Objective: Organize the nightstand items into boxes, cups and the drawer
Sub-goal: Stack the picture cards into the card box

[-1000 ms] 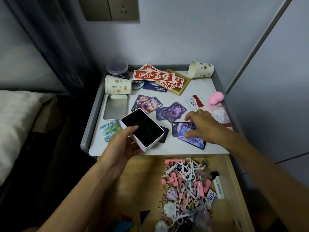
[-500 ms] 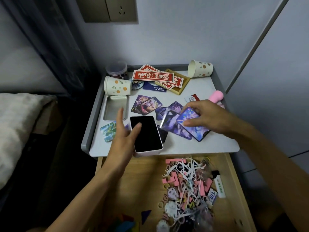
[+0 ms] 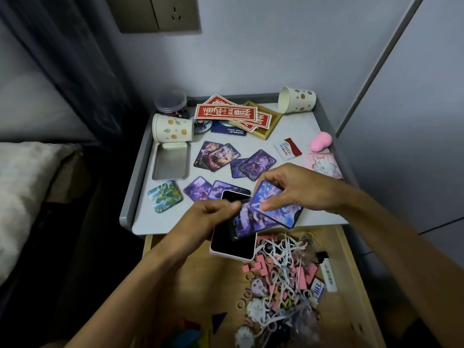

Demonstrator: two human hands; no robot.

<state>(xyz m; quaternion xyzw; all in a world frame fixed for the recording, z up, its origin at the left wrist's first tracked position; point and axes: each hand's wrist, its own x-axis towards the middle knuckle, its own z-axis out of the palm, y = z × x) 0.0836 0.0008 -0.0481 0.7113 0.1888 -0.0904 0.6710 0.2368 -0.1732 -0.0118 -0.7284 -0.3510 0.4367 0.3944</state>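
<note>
Fingers (image 3: 276, 175) of the right hand (image 3: 301, 189) pinch a blue picture card (image 3: 283, 217) against the thumb, holding it tilted over an open white box (image 3: 233, 247). Curled fingers of the left hand (image 3: 211, 217) pinch the left edge of a purple card (image 3: 247, 222) lying just under the blue one; whether they also touch the box cannot be told. The box sits at the near edge of the nightstand (image 3: 296, 126), overhanging the open drawer (image 3: 200, 277), where pink and white odds and ends (image 3: 281, 285) lie heaped on the right. More loose cards (image 3: 253, 164) lie farther back, with a metal tin (image 3: 170, 160) at left and a tipped paper cup (image 3: 173, 128) just beyond the tin.
</note>
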